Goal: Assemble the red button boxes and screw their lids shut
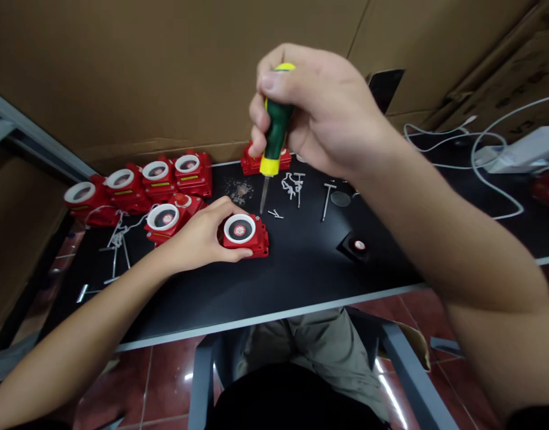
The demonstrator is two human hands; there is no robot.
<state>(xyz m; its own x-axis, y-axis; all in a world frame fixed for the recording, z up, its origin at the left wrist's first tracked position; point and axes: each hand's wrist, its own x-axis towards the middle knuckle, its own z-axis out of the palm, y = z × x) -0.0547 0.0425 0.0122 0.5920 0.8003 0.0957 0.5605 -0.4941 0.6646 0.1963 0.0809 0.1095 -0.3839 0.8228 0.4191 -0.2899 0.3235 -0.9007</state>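
My right hand (319, 107) is wrapped round the green and yellow handle of a screwdriver (276, 131), raised above the table. Its blade points down, and the tip appears just above a corner of a red box with a white ring (239, 229); whether they touch I cannot tell. That red box lies on the black table under the grip of my left hand (211, 233), thumb along the near side and fingers over the far side. A few small screws (276, 214) lie just right of the blade.
More red boxes (122, 185) with white rings stand in a row at the back left, one (166, 218) beside my left wrist. T-shaped metal pieces (328, 200) and a round disc (340, 199) lie further back. A small black block (355, 246) sits at right, white cables (480, 143) beyond.
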